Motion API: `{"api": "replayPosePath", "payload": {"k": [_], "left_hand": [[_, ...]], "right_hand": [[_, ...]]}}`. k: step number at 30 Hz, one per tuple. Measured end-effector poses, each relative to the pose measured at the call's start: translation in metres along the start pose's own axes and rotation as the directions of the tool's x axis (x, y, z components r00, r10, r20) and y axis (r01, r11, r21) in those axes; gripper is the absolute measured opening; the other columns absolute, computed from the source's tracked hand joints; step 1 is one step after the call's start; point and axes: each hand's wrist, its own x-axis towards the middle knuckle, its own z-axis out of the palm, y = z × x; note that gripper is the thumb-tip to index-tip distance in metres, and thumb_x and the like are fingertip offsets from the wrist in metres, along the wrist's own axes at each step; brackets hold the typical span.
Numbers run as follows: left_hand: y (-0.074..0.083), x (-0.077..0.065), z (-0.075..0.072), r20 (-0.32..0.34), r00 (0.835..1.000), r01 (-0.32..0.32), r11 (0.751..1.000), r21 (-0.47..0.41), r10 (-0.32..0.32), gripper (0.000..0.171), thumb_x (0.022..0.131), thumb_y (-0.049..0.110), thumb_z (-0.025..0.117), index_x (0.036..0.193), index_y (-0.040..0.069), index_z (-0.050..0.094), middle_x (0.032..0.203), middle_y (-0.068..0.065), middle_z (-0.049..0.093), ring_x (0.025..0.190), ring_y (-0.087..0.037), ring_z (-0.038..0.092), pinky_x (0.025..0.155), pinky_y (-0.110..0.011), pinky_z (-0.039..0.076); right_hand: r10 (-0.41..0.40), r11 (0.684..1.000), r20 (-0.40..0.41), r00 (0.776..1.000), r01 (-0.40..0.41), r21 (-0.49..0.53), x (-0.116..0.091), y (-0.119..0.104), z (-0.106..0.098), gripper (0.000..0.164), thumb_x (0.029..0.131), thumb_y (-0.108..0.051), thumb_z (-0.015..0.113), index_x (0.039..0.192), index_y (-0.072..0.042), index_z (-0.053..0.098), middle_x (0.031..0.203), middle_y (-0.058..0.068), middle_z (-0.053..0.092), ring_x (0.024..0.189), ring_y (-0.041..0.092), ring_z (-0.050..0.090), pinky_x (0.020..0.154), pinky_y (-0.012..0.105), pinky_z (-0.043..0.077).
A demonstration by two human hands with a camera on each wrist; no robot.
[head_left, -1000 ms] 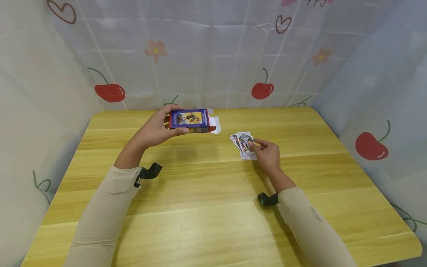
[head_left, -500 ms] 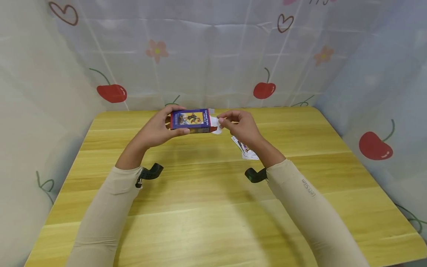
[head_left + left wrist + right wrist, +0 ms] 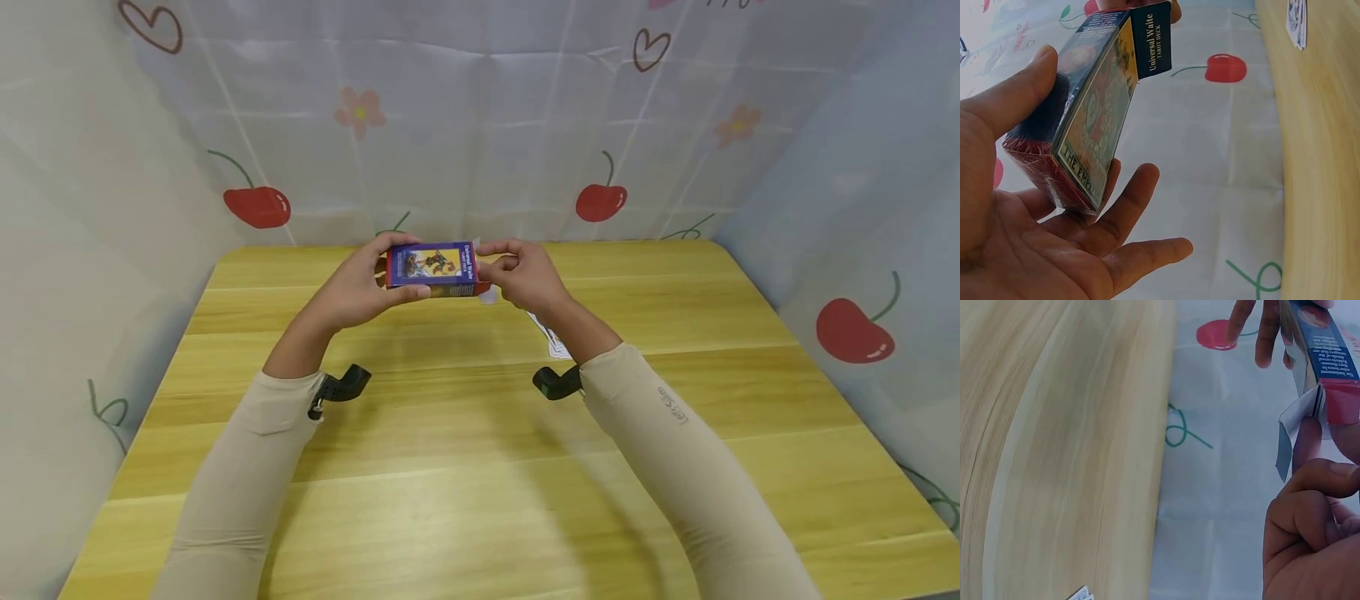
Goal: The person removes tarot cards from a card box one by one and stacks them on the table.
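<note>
My left hand (image 3: 345, 287) holds a blue and red tarot deck box (image 3: 433, 263) sideways above the table, thumb along the near side and fingers behind. In the left wrist view, its lid flap (image 3: 1151, 39) reads "Universal Waite Tarot Deck" and sticks out from the far end. My right hand (image 3: 528, 279) is at the box's open end. In the right wrist view, one finger reaches in past the white flap (image 3: 1291, 428), with the thumb by the red side flap; I cannot tell whether they pinch anything. A small pile of tarot cards (image 3: 557, 345) lies under my right wrist, partly hidden.
The wooden table (image 3: 420, 500) runs back to a white curtain (image 3: 480, 142) printed with cherries, flowers and hearts. Sheets of the same kind enclose both sides. A black wrist camera sits on each sleeve.
My right hand has left the card pile, moved left and up to the box, and its fingertips have gone further in at the open end. My left hand keeps the box in place.
</note>
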Motion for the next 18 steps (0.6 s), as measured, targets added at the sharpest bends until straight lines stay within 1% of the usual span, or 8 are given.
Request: {"api": "replayPosePath", "payload": {"k": [5, 8, 10, 15, 16, 18], "left_hand": [[0.0005, 0.0000, 0.0015, -0.001, 1.000, 0.005, 1.000, 0.000, -0.005, 0.070, 0.085, 0.028, 0.078, 0.143, 0.016, 0.041, 0.139, -0.008, 0.047, 0.122, -0.027, 0.054, 0.100, -0.047, 0.049], [0.0001, -0.0003, 0.0020, -0.003, 1.000, 0.007, 1.000, 0.004, -0.007, 0.070, 0.085, 0.028, 0.078, 0.143, 0.016, 0.041, 0.139, -0.008, 0.047, 0.122, -0.027, 0.054, 0.100, -0.047, 0.049], [-0.0002, -0.0002, 0.0026, -0.002, 1.000, 0.004, 1.000, 0.006, -0.004, 0.069, 0.085, 0.028, 0.078, 0.143, 0.016, 0.041, 0.139, -0.009, 0.047, 0.122, -0.027, 0.054, 0.100, -0.047, 0.050], [-0.0007, 0.0003, 0.0035, 0.003, 1.000, -0.001, 1.000, 0.005, 0.001, 0.069, 0.085, 0.028, 0.078, 0.142, 0.016, 0.041, 0.139, -0.009, 0.047, 0.123, -0.027, 0.054, 0.099, -0.047, 0.050], [-0.0008, 0.0001, 0.0034, 0.003, 1.000, 0.001, 1.000, 0.007, -0.001, 0.069, 0.085, 0.028, 0.078, 0.142, 0.016, 0.041, 0.139, -0.009, 0.047, 0.123, -0.027, 0.054, 0.099, -0.047, 0.050], [-0.0003, -0.0004, 0.0033, 0.005, 1.000, 0.004, 1.000, 0.011, -0.004, 0.069, 0.085, 0.029, 0.078, 0.143, 0.016, 0.041, 0.140, -0.009, 0.046, 0.123, -0.028, 0.054, 0.100, -0.047, 0.049]], "right_hand": [[0.053, 0.998, 0.028, 0.998, -0.054, 0.036, 0.0000, -0.0017, -0.0004, 0.038, 0.093, -0.022, 0.069, 0.129, -0.011, 0.060, 0.091, 0.005, 0.073, 0.049, 0.010, 0.033, 0.047, 0.025, 0.025], [0.071, 0.995, 0.042, 0.997, -0.074, 0.068, 0.0001, -0.0009, -0.0011, 0.039, 0.093, -0.022, 0.069, 0.129, -0.011, 0.059, 0.096, 0.007, 0.073, 0.049, 0.009, 0.032, 0.047, 0.024, 0.024], [0.082, 0.993, 0.041, 0.996, -0.085, 0.082, -0.0001, -0.0005, -0.0012, 0.037, 0.093, -0.023, 0.069, 0.127, -0.012, 0.059, 0.094, 0.006, 0.073, 0.048, 0.009, 0.030, 0.047, 0.024, 0.023], [0.106, 0.990, 0.035, 0.994, -0.109, 0.087, -0.0007, 0.0001, -0.0011, 0.038, 0.092, -0.028, 0.071, 0.124, -0.013, 0.059, 0.079, -0.002, 0.068, 0.046, 0.009, 0.024, 0.046, 0.025, 0.021], [0.109, 0.990, 0.035, 0.993, -0.111, 0.085, -0.0009, 0.0001, -0.0010, 0.038, 0.092, -0.028, 0.071, 0.125, -0.013, 0.058, 0.079, -0.002, 0.068, 0.046, 0.009, 0.024, 0.046, 0.024, 0.021], [0.118, 0.990, 0.023, 0.993, -0.119, 0.077, -0.0018, -0.0004, -0.0007, 0.038, 0.092, -0.027, 0.071, 0.125, -0.012, 0.059, 0.084, 0.001, 0.070, 0.046, 0.009, 0.024, 0.046, 0.024, 0.022]]}}
